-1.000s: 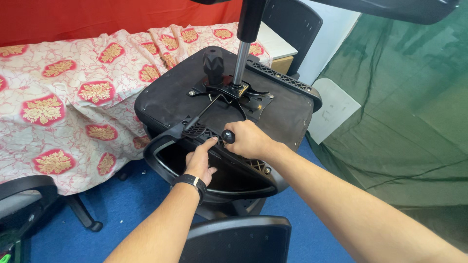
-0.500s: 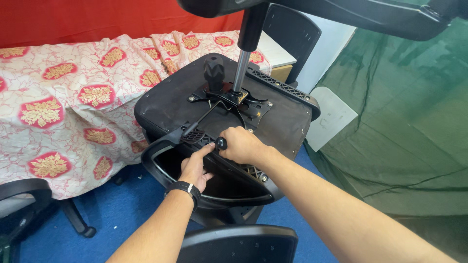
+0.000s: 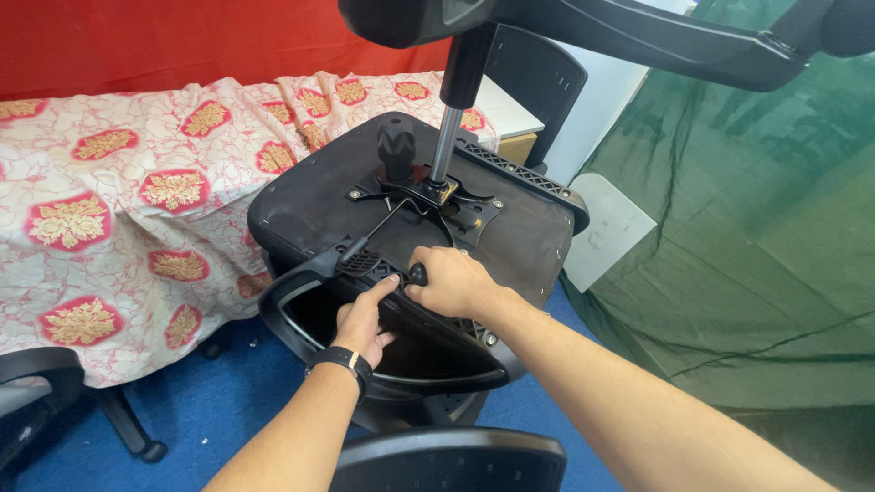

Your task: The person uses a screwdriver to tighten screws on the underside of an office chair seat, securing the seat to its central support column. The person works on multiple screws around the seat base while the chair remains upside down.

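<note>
Blue carpet floor (image 3: 228, 410) down below, a red wall (image 3: 182, 41) up behind, and a floral cloth (image 3: 118, 200) in white and red draped over the furniture on the left. Over on the right hangs a green tarp (image 3: 756, 255), with a pale board (image 3: 606, 232) leaning in front of it.

Centre stage: an office chair seat (image 3: 319, 205) turned upside down, its dark underside facing up. Bolted to that underside sits the black metal mechanism plate (image 3: 428, 196), and from it the gas lift column (image 3: 447, 137) rises straight up to the chair base (image 3: 638, 36), whose arms spread across the top of the view. Just left of the column stands a black ribbed knob (image 3: 396, 150).

Down at the near edge of the seat, a black looped armrest (image 3: 310, 278) runs along the side. The left hand (image 3: 366, 319), a black wristband (image 3: 342, 360) on its wrist, is reaching into the loop, fingers extended and pressed up against the armrest bracket, index tip touching it. The right hand (image 3: 456, 282) is curled tight into a fist around a small black-handled tool (image 3: 417, 272), only its rounded end showing, right beside the left fingertips.

2 more dark chair parts sit in the foreground: 1 chair back (image 3: 451, 460) at the bottom, 1 more chair (image 3: 36, 392) at the far left.
</note>
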